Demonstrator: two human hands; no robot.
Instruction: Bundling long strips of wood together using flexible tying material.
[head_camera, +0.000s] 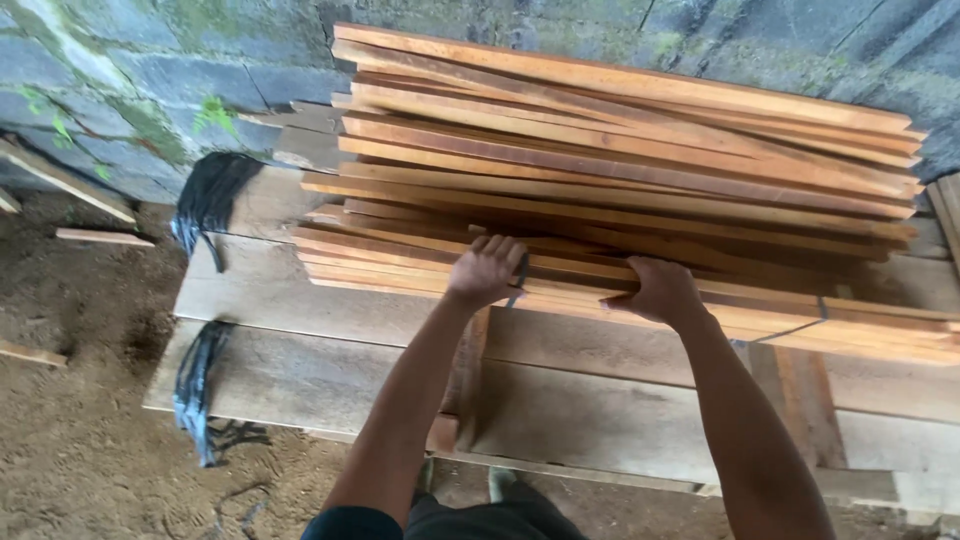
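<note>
Mossy block wall (150, 70) backs a plank bench (330, 340) on dirt. Slats (620, 170) lie stacked across it. Left hand (486, 270) and right hand (658, 290) curl their fingers over the stack's near edge, gripping slats.

The stack of thin orange-brown wooden slats (620, 170) is sawn wood with a matt, slightly rough face and darker streaks along the grain. The grey weathered wooden planks of the bench (330, 310) look dry, dull and coarse, with no varnish. The black plastic straps (205, 205) at the bench end are a little glossy and wrinkled. The grey concrete block wall (120, 70) is rough and stained, with green moss in patches. The brown earth floor (70, 440) is loose and grainy. Both bare hands, left (487, 268) and right (658, 290), rest on the matt slat edges.
</note>
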